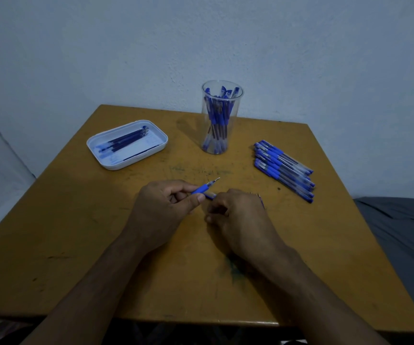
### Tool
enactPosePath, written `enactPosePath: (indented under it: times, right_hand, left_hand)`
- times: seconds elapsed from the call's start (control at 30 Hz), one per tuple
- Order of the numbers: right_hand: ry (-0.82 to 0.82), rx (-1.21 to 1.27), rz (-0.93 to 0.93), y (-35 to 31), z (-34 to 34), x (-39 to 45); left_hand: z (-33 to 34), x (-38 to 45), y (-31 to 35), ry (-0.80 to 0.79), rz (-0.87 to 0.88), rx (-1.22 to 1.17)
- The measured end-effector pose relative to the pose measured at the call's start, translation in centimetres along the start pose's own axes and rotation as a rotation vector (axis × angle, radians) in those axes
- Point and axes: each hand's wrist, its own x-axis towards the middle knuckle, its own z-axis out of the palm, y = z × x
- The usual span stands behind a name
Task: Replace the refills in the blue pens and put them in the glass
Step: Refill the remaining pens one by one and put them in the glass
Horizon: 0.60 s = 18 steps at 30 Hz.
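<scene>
Pens [216,120] are already stood in the glass [222,95], a pile [284,168] remains on the counter [76,245], and one pen [202,189] is pinched between left hand [166,207] and right hand [238,215].

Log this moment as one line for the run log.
left hand: grips pen | right hand: holds barrel end | glass: pens inside | tray: refills | table: pen pile

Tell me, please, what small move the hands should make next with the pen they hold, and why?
Probably twist the two halves against each other. The left hand pinches the pen by its blue grip section, tip pointing away, while the right hand grips the clear barrel end, so the joint lies between them. Whether it is being opened or closed cannot be told. The glass already holds pens.
</scene>
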Motion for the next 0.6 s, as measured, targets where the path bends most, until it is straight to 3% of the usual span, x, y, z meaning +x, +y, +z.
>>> enactPosePath:
  times: [0.43,0.6]
  right_hand:
    - [-0.018,0.023,0.009,0.1,-0.5,0.1]
    - [0.068,0.473,0.111,1.0,-1.6,0.2]
  left_hand:
    - [-0.1,0.0,0.2,0.009,0.010,0.019]
    - [0.0,-0.2,0.6,0.010,0.023,-0.038]
